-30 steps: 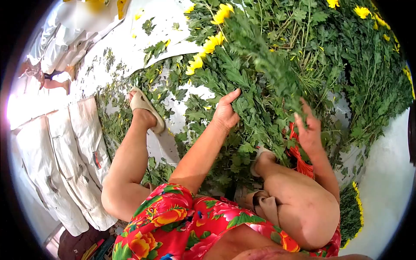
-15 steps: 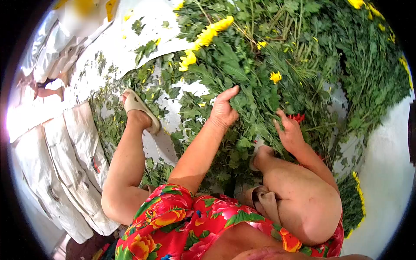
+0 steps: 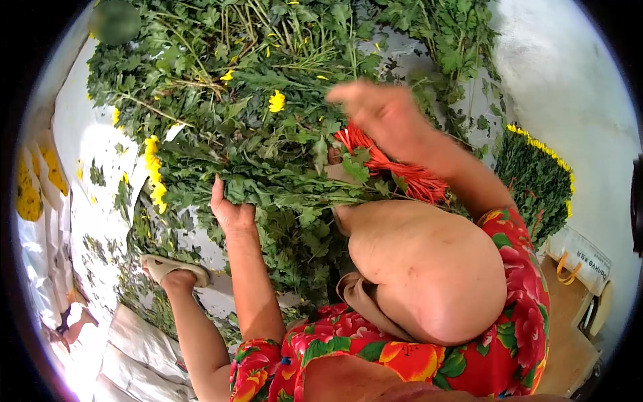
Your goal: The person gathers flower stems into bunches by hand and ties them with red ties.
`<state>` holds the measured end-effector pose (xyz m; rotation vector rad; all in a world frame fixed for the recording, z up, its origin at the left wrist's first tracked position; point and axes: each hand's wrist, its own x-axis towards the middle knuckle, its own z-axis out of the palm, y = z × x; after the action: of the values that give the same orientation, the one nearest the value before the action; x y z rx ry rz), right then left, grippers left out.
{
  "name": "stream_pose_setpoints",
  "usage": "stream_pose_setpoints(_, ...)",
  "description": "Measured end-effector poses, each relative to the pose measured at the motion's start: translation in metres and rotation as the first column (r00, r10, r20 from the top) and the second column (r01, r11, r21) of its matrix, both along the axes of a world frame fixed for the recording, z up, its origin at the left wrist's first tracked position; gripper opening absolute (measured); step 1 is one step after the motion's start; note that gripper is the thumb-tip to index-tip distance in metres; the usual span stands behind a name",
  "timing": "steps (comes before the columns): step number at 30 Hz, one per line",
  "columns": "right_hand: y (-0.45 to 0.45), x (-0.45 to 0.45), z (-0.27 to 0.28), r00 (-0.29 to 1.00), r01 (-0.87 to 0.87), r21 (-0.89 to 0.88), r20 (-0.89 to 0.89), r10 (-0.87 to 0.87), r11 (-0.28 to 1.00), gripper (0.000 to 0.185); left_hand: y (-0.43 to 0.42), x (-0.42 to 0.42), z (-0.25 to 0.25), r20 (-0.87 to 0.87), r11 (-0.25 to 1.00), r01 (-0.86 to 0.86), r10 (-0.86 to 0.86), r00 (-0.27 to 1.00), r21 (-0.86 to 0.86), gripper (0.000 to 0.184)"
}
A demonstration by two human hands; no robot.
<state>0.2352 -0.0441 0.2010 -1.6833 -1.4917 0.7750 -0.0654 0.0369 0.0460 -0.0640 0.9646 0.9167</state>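
Observation:
My left hand [image 3: 232, 213] is closed round a bunch of leafy green stems [image 3: 281, 186], its thumb on top. Yellow flower heads [image 3: 155, 175] line the bunch's left end, and its stems reach right to my raised knee. My right hand [image 3: 375, 110], blurred by motion, is raised above a bundle of red ties [image 3: 402, 171]; its fingers are smeared, so its grip cannot be made out. Below and beyond it lie more cut stems, with one yellow flower [image 3: 276, 101] among them.
A heap of cut greenery [image 3: 201, 40] covers the far side. At the right stands a finished-looking bundle edged with yellow flowers [image 3: 532, 181], near a cardboard box [image 3: 569, 321]. White cloth-like sheets [image 3: 144, 352] lie at lower left. Part of another person's limb [image 3: 80, 321] shows at far left.
The view has turned to the right. My right hand has left the stems and moved over the red ties. My left hand still holds the bunch, whose flower heads now point left.

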Motion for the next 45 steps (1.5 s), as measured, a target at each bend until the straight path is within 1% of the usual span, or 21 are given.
stream_pose_setpoints(2, 0.012, 0.023, 0.07, 0.966, 0.238, 0.086, -0.123, -0.227, 0.967, 0.02, -0.002, 0.002, -0.001, 0.01, 1.0, 0.025, -0.025, 1.0, -0.003, 0.042)
stream_pose_setpoints(4, -0.006, 0.067, 0.128, 0.843, 0.429, 0.265, -0.462, -0.277, 0.864, 0.018, -0.006, 0.003, -0.01, 0.043, 0.999, 0.039, -0.04, 0.998, 0.013, 0.041)
stream_pose_setpoints(7, -0.024, 0.097, 0.165, 0.652, 0.742, 0.539, -0.718, -0.243, 0.398, 0.028, -0.005, 0.011, 0.001, -0.003, 0.999, 0.033, -0.033, 0.999, 0.002, 0.038)
stream_pose_setpoints(10, -0.035, 0.148, 0.153, 0.759, 0.513, 0.768, -0.197, -0.62, 0.384, 0.029, -0.003, 0.015, 0.003, -0.013, 0.999, 0.038, -0.038, 0.999, 0.003, 0.037)
stream_pose_setpoints(12, -0.028, 0.183, 0.113, 0.604, 0.398, 0.774, 0.183, -0.776, 0.493, 0.031, -0.004, 0.012, -0.002, 0.03, 0.999, 0.047, -0.047, 0.998, 0.0, 0.036)
stream_pose_setpoints(14, -0.008, 0.219, 0.05, 0.349, 0.351, 0.694, 0.526, -0.776, 0.629, 0.043, -0.005, 0.012, -0.001, 0.017, 0.998, 0.066, -0.066, 0.998, -0.02, 0.036)
stream_pose_setpoints(15, -0.006, 0.227, 0.021, 0.306, 0.488, 0.55, 0.62, -0.723, 0.678, 0.063, -0.006, 0.012, 0.0, -0.01, 0.997, 0.073, -0.073, 0.997, -0.026, 0.037)
stream_pose_setpoints(16, -0.008, 0.21, 0.022, 0.635, 0.583, 0.16, 0.521, -0.57, 0.797, 0.06, -0.006, 0.014, 0.003, -0.037, 0.997, 0.073, -0.074, 0.997, -0.026, 0.037)
stream_pose_setpoints(18, -0.018, 0.195, -0.031, 0.658, 0.631, -0.044, 0.559, -0.504, 0.774, 0.043, -0.007, 0.017, 0.006, -0.038, 0.997, 0.076, -0.077, 0.996, -0.028, 0.038)
stream_pose_setpoints(20, -0.024, 0.149, -0.068, 0.851, 0.347, -0.389, 0.512, -0.113, 0.854, 0.047, -0.007, 0.018, 0.005, -0.074, 0.997, 0.067, -0.069, 0.995, -0.034, 0.039)
stream_pose_setpoints(22, -0.036, 0.115, -0.132, 0.793, 0.134, -0.458, 0.581, 0.182, 0.879, 0.046, -0.009, 0.026, 0.004, -0.13, 0.996, 0.053, -0.061, 0.99, -0.066, 0.038)
stream_pose_setpoints(26, -0.051, 0.078, -0.187, 0.74, 0.122, -0.265, 0.666, 0.09, 0.956, 0.035, -0.012, 0.036, -0.002, -0.037, 0.99, 0.135, -0.136, 0.99, -0.034, 0.032)
stream_pose_setpoints(29, -0.052, 0.088, -0.171, 0.89, 0.262, -0.167, 0.424, -0.17, 0.951, 0.035, -0.01, 0.032, -0.008, 0.093, 0.989, 0.144, -0.147, 0.985, 0.036, 0.031)
stream_pose_setpoints(33, -0.051, 0.081, -0.114, 0.945, 0.257, -0.127, 0.24, -0.221, 0.958, 0.034, -0.009, 0.038, -0.003, 0.014, 0.99, 0.137, -0.137, 0.99, -0.019, 0.032)
stream_pose_setpoints(36, -0.062, 0.06, -0.093, 0.946, 0.239, -0.104, 0.25, -0.208, 0.965, 0.035, -0.01, 0.048, 0.016, -0.019, 0.989, 0.137, -0.139, 0.99, -0.062, 0.036)
stream_pose_setpoints(37, -0.07, 0.053, -0.093, 0.947, 0.244, -0.087, 0.235, -0.218, 0.966, 0.034, -0.011, 0.046, 0.004, 0.101, 0.99, 0.141, -0.141, 0.985, 0.01, 0.037)
stream_pose_setpoints(40, -0.08, 0.005, -0.08, 0.949, 0.232, -0.006, 0.22, -0.225, 0.973, 0.036, -0.01, 0.051, 0.001, 0.226, 0.988, 0.097, -0.123, 0.966, 0.122, 0.054)
stream_pose_setpoints(41, -0.084, -0.008, -0.075, 0.963, 0.222, -0.043, 0.166, -0.212, 0.974, 0.036, -0.01, 0.05, 0.0, 0.196, 0.971, 0.147, -0.184, 0.963, 0.186, 0.077)
stream_pose_setpoints(42, -0.085, -0.017, -0.073, 0.973, 0.212, -0.081, 0.112, -0.202, 0.974, 0.036, -0.009, 0.05, 0.005, 0.195, 0.971, 0.142, -0.179, 0.964, 0.19, 0.077)
stream_pose_setpoints(43, -0.084, -0.022, -0.08, 0.987, 0.118, 0.072, 0.101, -0.125, 0.99, 0.039, -0.008, 0.051, 0.009, 0.212, 0.975, 0.108, -0.149, 0.966, 0.192, 0.085)
stream_pose_setpoints(45, -0.097, -0.022, -0.088, 0.99, 0.065, -0.027, 0.124, -0.062, 0.997, 0.04, -0.004, 0.052, 0.02, 0.183, 0.971, 0.087, -0.129, 0.975, 0.221, 0.103)
